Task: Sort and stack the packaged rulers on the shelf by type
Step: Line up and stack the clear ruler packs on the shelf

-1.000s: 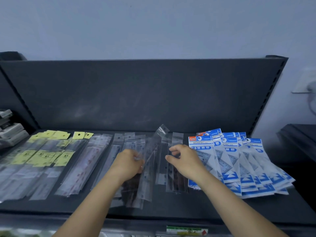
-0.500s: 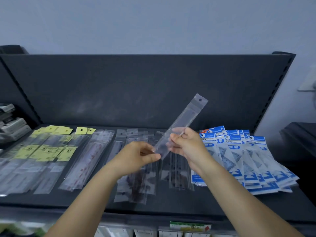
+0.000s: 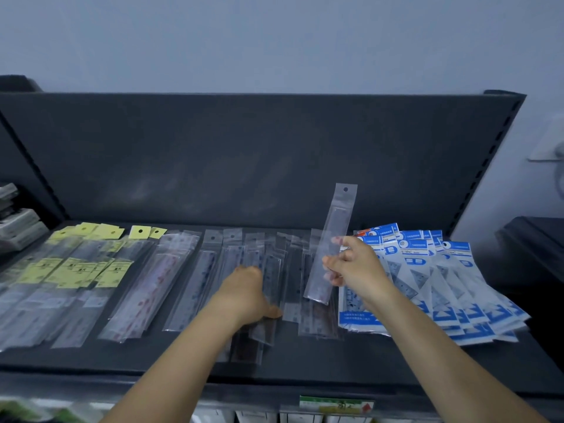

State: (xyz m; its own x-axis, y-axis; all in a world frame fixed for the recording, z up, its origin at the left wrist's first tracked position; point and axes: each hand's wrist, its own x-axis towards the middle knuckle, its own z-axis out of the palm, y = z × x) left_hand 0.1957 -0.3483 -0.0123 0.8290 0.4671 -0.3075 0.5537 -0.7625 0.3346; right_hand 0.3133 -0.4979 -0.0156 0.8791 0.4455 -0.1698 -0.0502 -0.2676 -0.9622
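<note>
My right hand [image 3: 355, 268] pinches a clear-packaged ruler [image 3: 334, 236] and holds it nearly upright above the shelf, hang hole at the top. My left hand [image 3: 245, 296] rests palm down on the loose clear-sleeved rulers [image 3: 268, 276] in the middle of the dark shelf [image 3: 305, 361], thumb out to the right; whether it grips one I cannot tell. Left of these lie red-marked rulers [image 3: 158, 285] and yellow-labelled rulers [image 3: 76, 270]. Blue-and-white geometry sets [image 3: 433, 285] fan out at the right.
The shelf's dark back panel [image 3: 244, 154] rises behind the packs. Grey boxed items [image 3: 18, 221] stand at the far left. A green and white price tag [image 3: 335, 404] sits on the shelf's front edge. A dark surface [image 3: 537, 245] lies to the right.
The clear-packaged ruler was lifted from the pile by both hands. My left hand has let go and dropped back onto the pile; my right hand now holds the pack more upright, further right.
</note>
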